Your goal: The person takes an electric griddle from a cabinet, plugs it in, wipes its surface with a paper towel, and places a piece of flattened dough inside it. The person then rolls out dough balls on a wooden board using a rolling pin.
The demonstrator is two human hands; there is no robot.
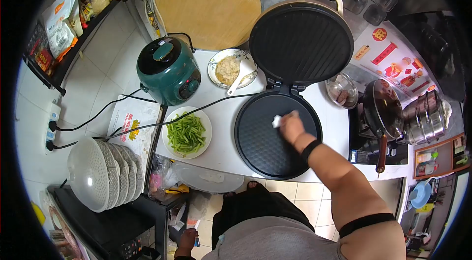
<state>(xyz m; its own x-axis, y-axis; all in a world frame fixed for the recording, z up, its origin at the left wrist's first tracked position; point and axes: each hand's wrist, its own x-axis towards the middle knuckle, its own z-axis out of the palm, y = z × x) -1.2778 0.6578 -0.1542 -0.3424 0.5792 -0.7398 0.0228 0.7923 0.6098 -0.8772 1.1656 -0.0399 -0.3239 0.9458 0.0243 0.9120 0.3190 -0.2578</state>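
My right hand (292,128) is closed on a crumpled white tissue (277,121) over the dark lower plate of an open electric griddle (265,154). The griddle's ribbed lid (301,41) stands raised behind it. Low at my left side, my left hand (187,240) hangs with its fingers curled. Whether anything is in it is hidden. Left of the griddle is a plate of cut green vegetable stems (186,133). Behind that plate, a patterned bowl (213,69) holds a pale minced mixture, with a white spoon (242,77) resting in it.
A green electric cooker (168,70) and a round wooden board (206,9) stand at the back left. A power cord (206,105) crosses above the vegetables. Stacked colanders (98,174) are at left. At right are a metal bowl (341,90), wok (383,110) and steamer (425,120).
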